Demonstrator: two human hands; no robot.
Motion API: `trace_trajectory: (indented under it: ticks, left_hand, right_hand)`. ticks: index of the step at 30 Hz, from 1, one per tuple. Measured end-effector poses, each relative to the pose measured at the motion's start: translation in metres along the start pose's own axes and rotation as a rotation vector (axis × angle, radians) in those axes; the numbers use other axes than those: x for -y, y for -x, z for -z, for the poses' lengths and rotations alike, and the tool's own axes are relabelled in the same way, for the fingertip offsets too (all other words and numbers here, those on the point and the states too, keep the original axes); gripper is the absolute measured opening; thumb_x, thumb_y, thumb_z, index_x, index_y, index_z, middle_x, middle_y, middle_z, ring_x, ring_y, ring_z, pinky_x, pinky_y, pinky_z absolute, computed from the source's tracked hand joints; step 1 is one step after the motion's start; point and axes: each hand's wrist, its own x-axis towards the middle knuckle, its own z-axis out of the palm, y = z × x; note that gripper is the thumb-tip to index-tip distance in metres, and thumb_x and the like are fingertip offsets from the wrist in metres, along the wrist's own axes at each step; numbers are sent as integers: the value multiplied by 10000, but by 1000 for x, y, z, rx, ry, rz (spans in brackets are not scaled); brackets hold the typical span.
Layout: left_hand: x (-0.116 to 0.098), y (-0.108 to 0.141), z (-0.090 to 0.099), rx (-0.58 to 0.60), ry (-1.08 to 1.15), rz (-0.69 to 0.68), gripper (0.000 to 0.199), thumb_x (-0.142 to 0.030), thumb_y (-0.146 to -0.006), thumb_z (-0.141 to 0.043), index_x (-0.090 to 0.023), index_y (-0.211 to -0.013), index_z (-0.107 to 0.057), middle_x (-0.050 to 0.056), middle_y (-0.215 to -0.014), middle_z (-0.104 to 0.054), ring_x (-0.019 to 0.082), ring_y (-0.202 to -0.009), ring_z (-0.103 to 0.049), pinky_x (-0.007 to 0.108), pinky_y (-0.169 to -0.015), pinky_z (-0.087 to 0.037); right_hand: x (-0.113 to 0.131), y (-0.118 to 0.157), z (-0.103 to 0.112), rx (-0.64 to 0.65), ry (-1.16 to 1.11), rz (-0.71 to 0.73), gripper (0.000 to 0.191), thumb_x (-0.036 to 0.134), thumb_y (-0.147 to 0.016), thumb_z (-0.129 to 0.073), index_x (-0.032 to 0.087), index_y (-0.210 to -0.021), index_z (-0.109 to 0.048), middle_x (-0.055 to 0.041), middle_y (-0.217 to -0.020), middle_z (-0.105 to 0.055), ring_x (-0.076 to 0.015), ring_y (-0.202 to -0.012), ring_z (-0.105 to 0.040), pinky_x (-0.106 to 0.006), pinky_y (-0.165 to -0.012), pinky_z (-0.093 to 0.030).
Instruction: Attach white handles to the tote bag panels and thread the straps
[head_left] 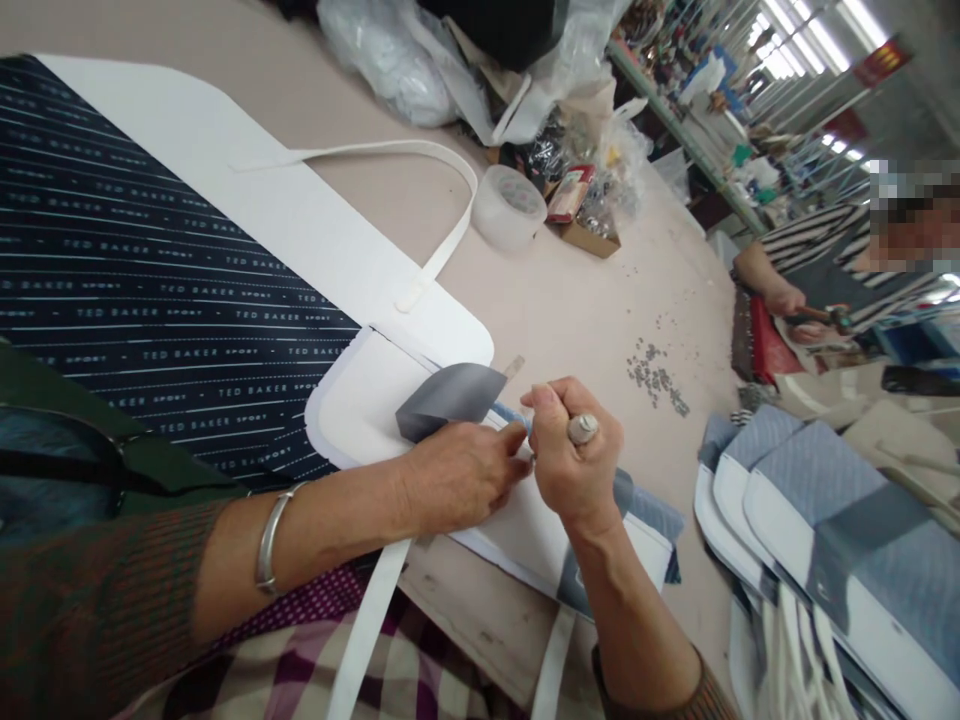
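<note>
The bag (367, 395) looks part made. Right hand (574, 480) squeezes a stick (583, 430); left hand (457, 475) touches the bag, grip unclear.

- This looks like a workshop or factory floor for fabric goods.
- A broad beige worktable (577, 330) carries navy printed fabric (150, 300), a white round-cornered panel (360, 395), a clear roll of tape (510, 207) and scattered small grey pieces (656, 375).
- Matching grey-and-white round-cornered panels (847, 510) lie piled with pale straps (795, 640), suggesting batch work.
- A person in striped sleeves (821, 240) works nearby with a handheld tool.
- Behind are a long cluttered bench (701, 140) and rows of bright tube lights (795, 35).
</note>
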Motion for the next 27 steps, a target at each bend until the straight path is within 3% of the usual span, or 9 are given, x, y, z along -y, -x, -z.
trace_trajectory:
  ticks: [3,6,8,12,16,18,21,24,27]
  left_hand:
    - [-2,0,7,-39,25,74,99,-190,-882,-535,-186,-963,-594,48,-962,-640,200,-722,-647,327,-584,-514]
    - [-4,0,10,-46,43,105,97,-150,-873,-502,-176,-949,-557,53,-948,-620,210,-738,-644,325,-574,-502]
    - [-4,0,10,-49,36,111,91,-148,-875,-494,-171,-945,-547,56,-938,-616,209,-738,-640,320,-576,-495]
    - [-5,-1,10,-39,18,120,80,-157,-888,-487,-166,-935,-552,59,-933,-618,207,-767,-640,313,-616,-504]
    - [-5,-2,16,-17,9,124,91,-160,-897,-482,-174,-940,-561,54,-960,-622,194,-774,-638,308,-655,-520]
    - [-6,-2,17,-17,5,128,100,-150,-900,-472,-178,-927,-564,50,-963,-622,185,-767,-637,302,-670,-521]
    - [-5,-2,14,-17,-1,114,141,-140,-912,-438,-180,-918,-574,56,-962,-618,192,-786,-646,313,-701,-525]
    - [-2,-3,5,-40,9,88,204,-167,-935,-398,-179,-932,-601,70,-978,-627,200,-788,-657,322,-709,-528]
    - [3,-5,-2,-110,98,98,240,-232,-956,-394,-207,-951,-632,41,-987,-652,201,-809,-665,343,-762,-533]
  right_hand:
    - [6,-2,15,-120,-357,-139,238,335,-936,-534,193,-749,-571,105,-446,-353,-68,-342,-328,-196,-361,-280]
    - [13,0,21,-351,-620,-30,217,295,-922,-541,213,-722,-524,124,-442,-274,-52,-317,-220,-174,-342,-248]
    - [8,5,15,-403,-695,-11,219,298,-914,-555,218,-715,-509,127,-452,-261,-49,-323,-202,-166,-345,-248]
    - [-13,16,10,-225,-592,-251,256,405,-897,-577,217,-738,-510,131,-452,-263,-61,-335,-239,-179,-353,-230]
    - [-5,45,49,177,126,-418,272,442,-891,-569,196,-775,-583,43,-537,-519,-125,-478,-494,-236,-484,-351]
    - [11,76,71,380,452,-494,229,399,-888,-564,196,-972,-630,-27,-687,-668,-205,-648,-635,-285,-597,-423]
    - [28,134,81,595,667,-668,636,354,-828,-622,153,-1408,-455,-146,-892,-753,-342,-856,-711,-385,-714,-488]
    - [27,179,65,648,724,-796,967,265,-718,-709,124,-1552,-241,-219,-988,-745,-415,-914,-709,-454,-757,-516]
    - [17,195,55,506,691,-787,897,135,-693,-659,179,-1527,-331,-176,-1005,-751,-380,-924,-716,-428,-782,-534]
